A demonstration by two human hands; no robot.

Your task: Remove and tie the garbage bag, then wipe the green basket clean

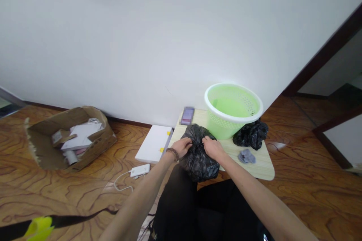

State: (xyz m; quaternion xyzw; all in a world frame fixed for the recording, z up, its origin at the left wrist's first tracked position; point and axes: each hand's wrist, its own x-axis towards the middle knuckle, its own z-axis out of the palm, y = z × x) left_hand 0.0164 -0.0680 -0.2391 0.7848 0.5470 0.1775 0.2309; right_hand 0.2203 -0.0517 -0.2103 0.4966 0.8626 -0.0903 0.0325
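A full black plastic garbage bag (199, 167) rests between my knees and the front edge of a small pale wooden table (264, 167). Its gathered neck is pinched from both sides. My left hand (182, 147), with a beaded bracelet at the wrist, grips the neck from the left. From the right, my right hand (212, 147) has closed fingers on the same gathered plastic. What lies inside the bag is hidden. Behind it stands a light green basket (223, 130) with a white rim. To the right are another crumpled black bag (251, 135) and a small grey cloth (246, 156).
A phone (187, 116) lies at the table's back left. On the wooden floor are a white flat box (154, 144), a white power bank (140, 170) with a cable, and an open cardboard box (96, 148) holding papers. A white wall runs behind; a doorway is at right.
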